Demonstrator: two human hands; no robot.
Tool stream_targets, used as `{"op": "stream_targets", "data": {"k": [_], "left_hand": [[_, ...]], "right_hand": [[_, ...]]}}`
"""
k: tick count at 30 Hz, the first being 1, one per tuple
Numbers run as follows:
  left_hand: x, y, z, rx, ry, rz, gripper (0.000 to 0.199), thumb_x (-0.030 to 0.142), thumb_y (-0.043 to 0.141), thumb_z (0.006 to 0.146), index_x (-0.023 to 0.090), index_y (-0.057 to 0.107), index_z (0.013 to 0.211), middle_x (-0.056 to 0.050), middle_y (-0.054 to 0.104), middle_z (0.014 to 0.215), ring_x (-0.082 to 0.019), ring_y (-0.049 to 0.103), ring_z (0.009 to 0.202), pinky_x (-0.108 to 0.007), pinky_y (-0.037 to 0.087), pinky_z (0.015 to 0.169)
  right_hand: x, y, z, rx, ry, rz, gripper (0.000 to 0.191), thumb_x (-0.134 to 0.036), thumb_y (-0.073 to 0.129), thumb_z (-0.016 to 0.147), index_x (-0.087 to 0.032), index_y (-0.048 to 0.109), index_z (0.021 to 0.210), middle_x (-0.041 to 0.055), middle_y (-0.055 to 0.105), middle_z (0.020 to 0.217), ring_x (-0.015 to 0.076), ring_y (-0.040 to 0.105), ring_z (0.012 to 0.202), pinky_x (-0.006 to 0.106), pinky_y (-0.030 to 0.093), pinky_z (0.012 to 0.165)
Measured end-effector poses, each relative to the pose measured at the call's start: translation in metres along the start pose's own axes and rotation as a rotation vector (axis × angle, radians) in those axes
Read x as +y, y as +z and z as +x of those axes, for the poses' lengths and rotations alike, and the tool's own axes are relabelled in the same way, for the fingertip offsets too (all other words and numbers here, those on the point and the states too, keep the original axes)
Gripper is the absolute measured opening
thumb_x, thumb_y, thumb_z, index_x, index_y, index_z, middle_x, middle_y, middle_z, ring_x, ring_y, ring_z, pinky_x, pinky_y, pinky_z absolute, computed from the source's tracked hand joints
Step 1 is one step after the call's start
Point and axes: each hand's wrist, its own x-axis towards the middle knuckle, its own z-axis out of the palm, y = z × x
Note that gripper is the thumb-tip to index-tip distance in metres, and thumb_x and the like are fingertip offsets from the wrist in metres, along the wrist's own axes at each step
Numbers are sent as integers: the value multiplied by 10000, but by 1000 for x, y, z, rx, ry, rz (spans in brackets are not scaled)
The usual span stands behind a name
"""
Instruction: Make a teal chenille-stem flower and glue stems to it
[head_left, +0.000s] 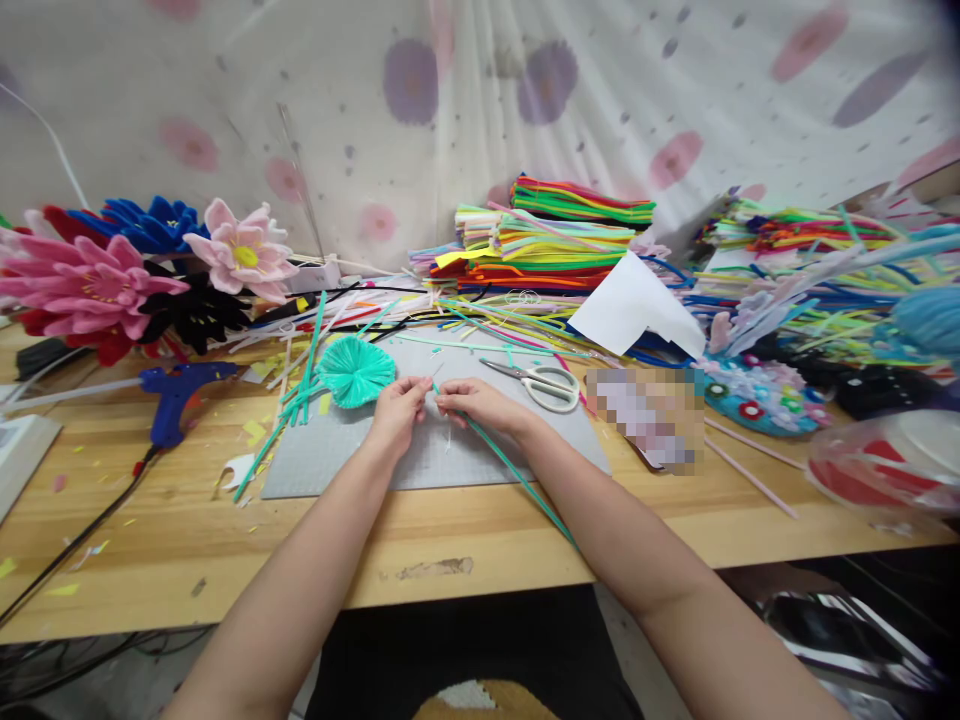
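Both of my hands meet above the grey cutting mat (330, 475). My right hand (480, 402) is closed on a green pipe cleaner (517, 473), whose long tail runs down toward the table's front edge. My left hand (403, 408) pinches at the tip of that pipe cleaner, where a thin pale strand sticks up; the exact grip is hidden by the fingers. Just left of my left hand rests a round, pleated green pipe-cleaner piece (357, 371). Scissors (544, 384) with pale handles lie on the mat beyond my right hand, blades slightly apart.
More green pipe cleaners (300, 390) lie at the mat's left edge. A blue glue gun (174, 400) with a cord is farther left, below fluffy flowers (97, 280). Bundled colourful pipe cleaners (555, 240) are stacked behind. On the right are white paper (637, 305) and a plastic tub (885, 465).
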Motion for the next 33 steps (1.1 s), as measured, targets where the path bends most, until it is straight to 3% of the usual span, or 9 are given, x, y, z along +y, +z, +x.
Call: {"op": "stream_targets", "data": {"k": [4, 8, 12, 16, 20, 22, 25, 29, 33], "left_hand": [[-4, 8, -1, 227, 104, -98, 237, 244, 692, 559, 147, 476, 540, 86, 392, 417, -25, 315, 347, -172, 226, 352], [-1, 12, -2, 346, -36, -265, 189, 152, 639, 589, 148, 453, 560, 87, 411, 418, -26, 326, 350, -169, 214, 354], [1, 11, -2, 259, -128, -324, 231, 165, 649, 601, 156, 422, 557, 98, 355, 392, -20, 287, 331, -163, 171, 334], [4, 4, 1, 34, -173, -230, 298, 295, 694, 596, 146, 440, 552, 87, 352, 409, -15, 300, 340, -145, 188, 334], [14, -11, 4, -113, -270, -28, 351, 452, 676, 598, 137, 524, 626, 46, 448, 480, -39, 386, 382, -150, 259, 347], [19, -19, 3, -224, -331, 58, 348, 454, 684, 591, 137, 544, 627, 33, 466, 500, -47, 409, 398, -155, 273, 350], [21, -23, 1, -350, -292, 170, 279, 370, 708, 587, 126, 580, 633, 30, 462, 494, -38, 390, 399, -150, 258, 355], [15, -15, 1, -210, -132, 200, 233, 323, 704, 582, 126, 592, 634, 53, 407, 442, -29, 333, 375, -151, 224, 347], [9, -9, 4, -76, -111, 75, 278, 359, 685, 583, 110, 614, 683, 50, 425, 510, -24, 350, 396, -153, 227, 342]], "right_hand": [[3, 22, 9, 144, -41, -224, 176, -228, 399, 793, -165, 477, 649, -59, 460, 451, 73, 423, 454, 193, 315, 523], [3, 34, 12, 234, -117, -496, 189, -223, 410, 798, -171, 483, 632, -38, 490, 542, 85, 445, 545, 203, 287, 552], [5, 34, 11, 252, -155, -519, 187, -236, 417, 801, -172, 482, 638, -32, 499, 580, 87, 444, 570, 206, 285, 565], [6, 25, 9, 201, -110, -178, 224, -265, 396, 803, -170, 435, 605, -51, 431, 478, 70, 388, 472, 194, 285, 510], [-1, 6, 1, 21, 34, 118, 195, -285, 460, 746, -154, 478, 602, -90, 276, 395, 48, 213, 374, 198, 164, 407], [-5, -5, -5, -100, 106, 175, 187, -303, 496, 715, -147, 503, 613, -97, 253, 376, 44, 185, 356, 206, 119, 391], [-7, -16, -10, -130, 156, 172, 187, -310, 509, 695, -142, 512, 613, -96, 255, 375, 40, 181, 350, 210, 97, 388], [-1, -16, -9, 0, 118, 28, 217, -333, 488, 737, -139, 526, 648, -85, 304, 406, 44, 225, 377, 203, 143, 407], [5, -13, -3, 189, 85, -133, 279, -388, 454, 785, -139, 554, 706, -71, 360, 454, 56, 290, 424, 196, 213, 445]]}}
